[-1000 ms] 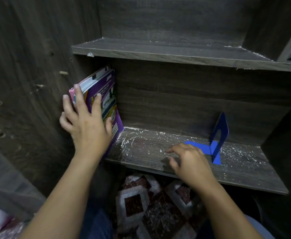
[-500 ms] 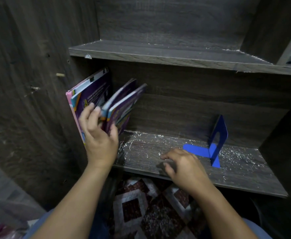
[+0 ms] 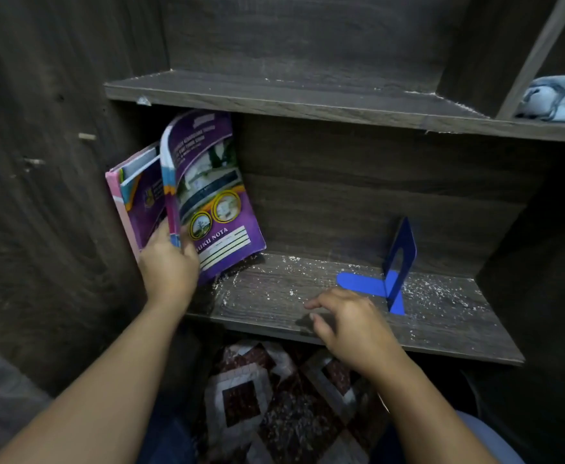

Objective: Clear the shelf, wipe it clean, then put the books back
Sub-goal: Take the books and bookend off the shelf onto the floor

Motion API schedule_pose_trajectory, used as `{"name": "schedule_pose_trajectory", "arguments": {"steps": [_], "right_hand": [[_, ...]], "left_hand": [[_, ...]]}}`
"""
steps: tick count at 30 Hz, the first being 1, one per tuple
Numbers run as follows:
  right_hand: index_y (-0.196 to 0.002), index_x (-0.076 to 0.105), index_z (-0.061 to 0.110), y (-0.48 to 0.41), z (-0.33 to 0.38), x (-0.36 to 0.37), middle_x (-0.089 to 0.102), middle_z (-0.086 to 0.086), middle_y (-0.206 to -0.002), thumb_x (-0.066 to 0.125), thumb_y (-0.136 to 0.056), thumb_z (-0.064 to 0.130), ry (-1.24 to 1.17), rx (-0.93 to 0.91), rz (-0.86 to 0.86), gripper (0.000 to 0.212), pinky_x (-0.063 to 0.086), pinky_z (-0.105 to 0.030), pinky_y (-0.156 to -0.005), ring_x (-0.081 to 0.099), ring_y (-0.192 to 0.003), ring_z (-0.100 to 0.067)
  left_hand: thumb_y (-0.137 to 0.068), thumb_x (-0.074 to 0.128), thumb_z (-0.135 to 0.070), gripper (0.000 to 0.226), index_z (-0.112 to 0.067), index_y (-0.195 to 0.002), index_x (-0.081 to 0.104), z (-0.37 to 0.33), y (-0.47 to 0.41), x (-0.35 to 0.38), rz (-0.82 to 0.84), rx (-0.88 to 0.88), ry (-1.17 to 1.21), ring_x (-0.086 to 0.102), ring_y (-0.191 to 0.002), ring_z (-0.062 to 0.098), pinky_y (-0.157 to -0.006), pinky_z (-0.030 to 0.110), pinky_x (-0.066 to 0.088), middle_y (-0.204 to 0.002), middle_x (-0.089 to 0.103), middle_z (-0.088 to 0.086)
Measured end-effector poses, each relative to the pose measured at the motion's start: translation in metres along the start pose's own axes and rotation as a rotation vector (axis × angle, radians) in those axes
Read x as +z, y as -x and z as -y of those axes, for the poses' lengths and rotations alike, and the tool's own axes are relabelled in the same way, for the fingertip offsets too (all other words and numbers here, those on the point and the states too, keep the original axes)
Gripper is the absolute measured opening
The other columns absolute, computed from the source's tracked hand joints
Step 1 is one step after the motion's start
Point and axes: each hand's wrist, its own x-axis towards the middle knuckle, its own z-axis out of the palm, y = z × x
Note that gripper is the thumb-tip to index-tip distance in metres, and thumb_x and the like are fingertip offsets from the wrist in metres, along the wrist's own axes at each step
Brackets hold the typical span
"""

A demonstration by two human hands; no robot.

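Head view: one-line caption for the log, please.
Left hand grips purple softcover notebooks on a dusty dark-wood shelf, right hand near a blue metal bookend.

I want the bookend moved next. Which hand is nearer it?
Right. The right hand is close beside the bookend; the left hand grips books at the far end.

The only words that can be read are on the purple notebook [image 3: 214, 202]. Near the bottom of its front cover, just above some ruled lines, it says "UKU NOTA" in pale capitals. The first letter is unclear, right beside the left hand [image 3: 169, 266]. The print at the top of that cover is too blurred to read, as is the print on the pink-edged book [image 3: 140, 202] behind it.
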Motion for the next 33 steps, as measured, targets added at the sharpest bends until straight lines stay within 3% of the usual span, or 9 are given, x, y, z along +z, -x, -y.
{"name": "schedule_pose_trajectory", "arguments": {"steps": [5, 9, 14, 19, 26, 30, 33], "right_hand": [[-0.111, 0.068, 0.029, 0.0, -0.001, -0.001, 0.064, 0.013, -0.114, 0.061, -0.09, 0.027, -0.011, 0.014, -0.018, 0.022, 0.042, -0.035, -0.099, 0.057, -0.109, -0.011], [-0.113, 0.066, 0.031, -0.003, 0.003, 0.0, 0.062, 0.014, -0.116, 0.059, -0.093, 0.03, -0.011, 0.012, 0.007, 0.021, 0.042, -0.034, -0.099, 0.055, -0.109, -0.007], [-0.11, 0.066, 0.032, -0.002, 0.002, 0.005, 0.062, 0.015, -0.116, 0.059, -0.092, 0.031, -0.001, -0.003, 0.029, 0.02, 0.042, -0.034, -0.1, 0.054, -0.11, -0.007], [-0.109, 0.067, 0.032, -0.001, -0.002, 0.005, 0.063, 0.017, -0.115, 0.059, -0.091, 0.029, 0.004, -0.004, 0.026, 0.019, 0.042, -0.034, -0.099, 0.054, -0.11, -0.006], [-0.11, 0.066, 0.032, -0.001, 0.0, 0.01, 0.062, 0.017, -0.112, 0.057, -0.092, 0.031, 0.007, -0.015, 0.051, 0.02, 0.043, -0.033, -0.099, 0.055, -0.107, -0.004], [-0.111, 0.066, 0.031, -0.002, 0.0, 0.013, 0.063, 0.016, -0.112, 0.057, -0.092, 0.031, 0.002, -0.005, 0.076, 0.021, 0.043, -0.034, -0.097, 0.055, -0.107, -0.007], [-0.11, 0.066, 0.031, -0.003, 0.001, 0.014, 0.063, 0.017, -0.112, 0.057, -0.091, 0.031, 0.003, -0.008, 0.085, 0.021, 0.044, -0.034, -0.096, 0.056, -0.105, -0.007]], "left_hand": [[-0.078, 0.065, -0.01, 0.033, -0.008, -0.111, 0.065, -0.009, 0.012, -0.007, -0.059, 0.175, -0.125, 0.05, -0.096, 0.039, -0.079, 0.05, 0.046, -0.106, 0.052, 0.017], [-0.082, 0.059, -0.021, 0.015, -0.012, -0.094, 0.059, -0.013, 0.007, -0.015, -0.249, 0.034, -0.15, 0.032, -0.121, 0.041, -0.102, 0.047, 0.028, -0.133, 0.039, 0.022], [-0.081, 0.056, -0.018, 0.013, -0.013, -0.092, 0.052, -0.006, 0.006, -0.002, -0.286, -0.026, -0.089, 0.02, -0.134, 0.04, -0.114, 0.039, 0.014, -0.15, 0.017, 0.024], [-0.077, 0.058, -0.014, 0.018, -0.012, -0.092, 0.049, -0.003, 0.016, 0.016, -0.214, -0.063, -0.006, 0.028, -0.128, 0.044, -0.111, 0.041, 0.021, -0.151, 0.018, 0.024], [-0.08, 0.056, -0.014, 0.015, -0.01, -0.093, 0.052, -0.008, 0.011, 0.024, -0.271, -0.108, 0.061, 0.04, -0.105, 0.041, -0.098, 0.038, 0.031, -0.136, 0.032, 0.028], [-0.082, 0.054, -0.015, 0.027, -0.013, -0.109, 0.052, -0.01, 0.005, 0.027, -0.36, -0.141, 0.038, 0.045, -0.102, 0.041, -0.089, 0.039, 0.033, -0.123, 0.042, 0.027], [-0.083, 0.058, -0.015, 0.044, -0.004, -0.125, 0.048, -0.008, 0.0, 0.026, -0.422, -0.095, 0.021, 0.047, -0.107, 0.041, -0.092, 0.039, 0.033, -0.122, 0.043, 0.024]]}}
